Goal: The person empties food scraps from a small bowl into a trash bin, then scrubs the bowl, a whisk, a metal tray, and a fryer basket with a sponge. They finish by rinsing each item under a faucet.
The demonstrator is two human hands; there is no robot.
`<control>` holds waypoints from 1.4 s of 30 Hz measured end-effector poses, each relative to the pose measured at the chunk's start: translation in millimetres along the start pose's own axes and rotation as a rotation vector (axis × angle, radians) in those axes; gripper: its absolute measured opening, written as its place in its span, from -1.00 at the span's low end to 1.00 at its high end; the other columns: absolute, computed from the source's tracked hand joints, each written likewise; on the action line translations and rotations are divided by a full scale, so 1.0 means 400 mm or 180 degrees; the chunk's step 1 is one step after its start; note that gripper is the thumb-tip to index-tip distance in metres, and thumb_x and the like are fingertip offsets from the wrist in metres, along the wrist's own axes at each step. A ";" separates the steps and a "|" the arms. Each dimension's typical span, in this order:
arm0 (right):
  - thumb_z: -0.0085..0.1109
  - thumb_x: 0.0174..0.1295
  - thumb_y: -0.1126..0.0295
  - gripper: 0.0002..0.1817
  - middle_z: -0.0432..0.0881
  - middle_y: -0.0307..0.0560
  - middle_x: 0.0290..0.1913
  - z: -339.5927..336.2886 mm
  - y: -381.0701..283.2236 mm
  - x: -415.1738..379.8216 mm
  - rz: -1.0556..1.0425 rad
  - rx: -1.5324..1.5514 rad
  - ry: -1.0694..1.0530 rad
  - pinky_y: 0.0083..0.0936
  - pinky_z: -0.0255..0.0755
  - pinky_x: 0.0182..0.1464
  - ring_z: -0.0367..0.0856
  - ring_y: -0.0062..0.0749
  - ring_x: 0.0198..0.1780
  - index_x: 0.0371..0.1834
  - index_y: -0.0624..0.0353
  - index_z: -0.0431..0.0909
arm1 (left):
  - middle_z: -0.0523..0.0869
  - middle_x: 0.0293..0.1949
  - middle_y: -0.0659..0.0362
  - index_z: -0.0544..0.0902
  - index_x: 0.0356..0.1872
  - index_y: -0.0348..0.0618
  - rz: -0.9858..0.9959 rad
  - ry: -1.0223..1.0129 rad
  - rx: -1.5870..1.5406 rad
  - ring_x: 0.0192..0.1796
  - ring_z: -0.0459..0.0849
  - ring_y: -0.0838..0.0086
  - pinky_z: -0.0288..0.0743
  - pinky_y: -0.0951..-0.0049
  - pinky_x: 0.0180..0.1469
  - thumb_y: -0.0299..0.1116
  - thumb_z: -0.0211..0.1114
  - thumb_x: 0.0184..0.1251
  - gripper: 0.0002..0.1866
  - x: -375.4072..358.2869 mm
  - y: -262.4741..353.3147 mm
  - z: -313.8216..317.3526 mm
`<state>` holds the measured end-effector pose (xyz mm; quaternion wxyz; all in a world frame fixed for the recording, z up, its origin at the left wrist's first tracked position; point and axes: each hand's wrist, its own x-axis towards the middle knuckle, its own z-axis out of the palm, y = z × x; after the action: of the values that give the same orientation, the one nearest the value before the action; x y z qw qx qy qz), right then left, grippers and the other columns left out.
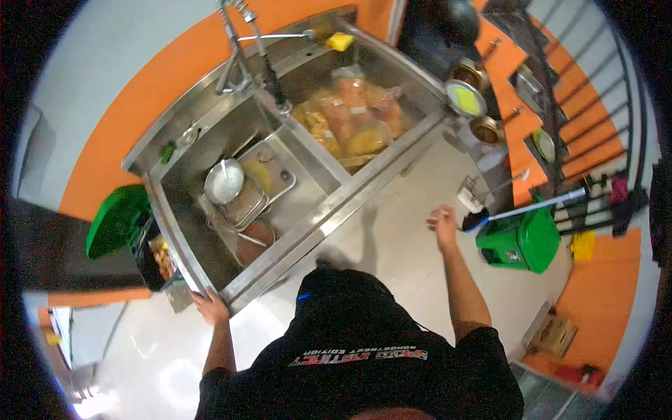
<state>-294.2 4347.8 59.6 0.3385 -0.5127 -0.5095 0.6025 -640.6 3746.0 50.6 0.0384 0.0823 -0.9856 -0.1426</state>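
While your left hand (210, 306) grips the near corner of the steel sink (329, 203) at 8 o'clock, your right hand (442, 222) hangs open, holding nothing, at 3 o'clock. The sink's long side runs from 8 o'clock up to 1 o'clock.

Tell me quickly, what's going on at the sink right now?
A person stands at a steel double sink. The left hand grips its front corner; the right hand hangs open and empty above the floor, near a green bin. The left basin holds a metal bowl and trays; the right basin holds bags of food.
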 end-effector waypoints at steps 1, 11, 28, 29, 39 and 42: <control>0.10 0.38 0.26 -0.71 0.60 -0.16 -0.23 -0.012 -0.021 0.067 0.0075 0.0214 -0.0035 -0.44 0.49 -0.38 0.59 -0.37 -0.42 0.08 0.05 0.35 | 0.29 0.44 -0.13 0.04 0.53 -0.18 -0.0193 -0.0152 0.0064 0.40 0.33 -0.09 0.21 0.05 0.42 0.13 -0.05 0.49 -0.21 -0.014 0.050 -0.039; 0.12 0.39 0.05 -0.44 0.49 -0.02 0.05 -0.025 -0.386 0.717 0.0352 0.1041 -0.0272 -0.26 0.59 -0.01 0.58 -0.26 -0.16 0.31 0.13 0.29 | 0.35 0.39 -0.10 0.10 0.51 -0.22 -0.0359 -0.0104 0.0241 0.42 0.27 -0.03 0.15 0.09 0.43 0.07 -0.07 0.51 -0.27 0.008 0.075 -0.044; -0.02 0.29 0.54 -0.65 0.62 0.12 -0.06 -0.024 -0.365 1.104 0.0919 0.1027 0.1220 -0.25 0.67 -0.36 0.67 -0.06 -0.25 0.16 0.24 0.38 | 0.23 0.39 -0.17 0.25 0.38 -0.28 -0.0256 0.1422 -0.0239 0.42 0.17 -0.06 0.00 -0.07 0.42 0.19 -0.05 0.50 -0.26 -0.431 0.410 0.150; -0.05 0.30 0.56 -0.62 0.60 0.14 -0.04 -0.030 -0.386 1.076 0.0703 0.0985 0.0779 -0.26 0.66 -0.42 0.67 -0.04 -0.22 0.19 0.23 0.35 | 0.24 0.39 -0.14 0.24 0.38 -0.24 -0.0426 0.1259 -0.0065 0.42 0.18 -0.04 0.02 -0.06 0.41 0.21 -0.08 0.50 -0.26 -0.458 0.431 0.155; -0.06 0.22 0.66 -0.48 0.53 0.11 0.09 -0.059 -0.322 0.990 0.0376 0.0720 -0.0145 -0.28 0.67 -0.31 0.66 -0.10 -0.11 0.29 0.20 0.23 | 0.24 0.39 -0.26 0.19 0.39 -0.46 -0.0387 0.1315 -0.0236 0.44 0.15 -0.07 -0.02 -0.03 0.47 0.14 0.00 0.50 -0.20 -0.515 0.541 0.117; 0.01 0.23 0.62 -0.43 0.50 0.11 0.13 -0.032 -0.339 0.881 0.0391 0.0643 -0.0190 -0.32 0.66 -0.28 0.65 -0.11 -0.10 0.34 0.14 0.17 | 0.21 0.39 -0.29 0.19 0.38 -0.46 -0.0155 0.1337 -0.0289 0.46 0.11 -0.10 -0.07 -0.06 0.47 0.09 0.00 0.51 -0.25 -0.513 0.535 0.117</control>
<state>-383.7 4713.3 94.3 0.3355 -0.4880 -0.4238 0.6853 -475.6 3996.6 56.7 0.2431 0.1321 -0.9463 -0.1674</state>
